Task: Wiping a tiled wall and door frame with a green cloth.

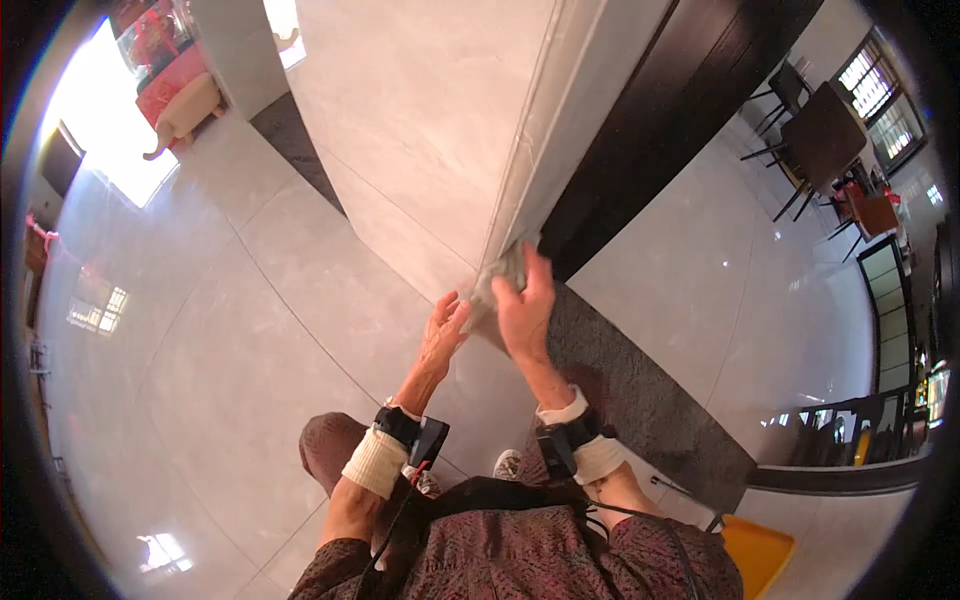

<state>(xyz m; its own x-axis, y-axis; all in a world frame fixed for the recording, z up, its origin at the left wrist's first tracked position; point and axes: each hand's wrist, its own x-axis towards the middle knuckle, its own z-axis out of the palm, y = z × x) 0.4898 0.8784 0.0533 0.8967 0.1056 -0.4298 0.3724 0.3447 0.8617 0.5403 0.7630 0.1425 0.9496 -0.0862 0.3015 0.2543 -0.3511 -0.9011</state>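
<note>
A crumpled grey-green cloth (pixel 495 279) lies against the lower part of a pale wall end with a ribbed corner trim (pixel 517 172). My right hand (pixel 525 307) grips this cloth, its thumb and fingers blurred over it. Just left of the cloth's lower end is my left hand (pixel 441 334), fingers apart and thumb close to the cloth. Whether that thumb touches the cloth or the wall edge is hard to tell. Both wrists carry black strapped devices over cream cuffs, and a dark cable runs from the left one.
Right of the wall end stands a dark door frame (pixel 637 142), with a dark stone threshold strip (pixel 622 367) at its foot. A yellow-seated stool (pixel 757 555) is behind my right side. Far right are a table (pixel 825 135) and chairs; an animal-shaped stool (pixel 187 112) stands far left.
</note>
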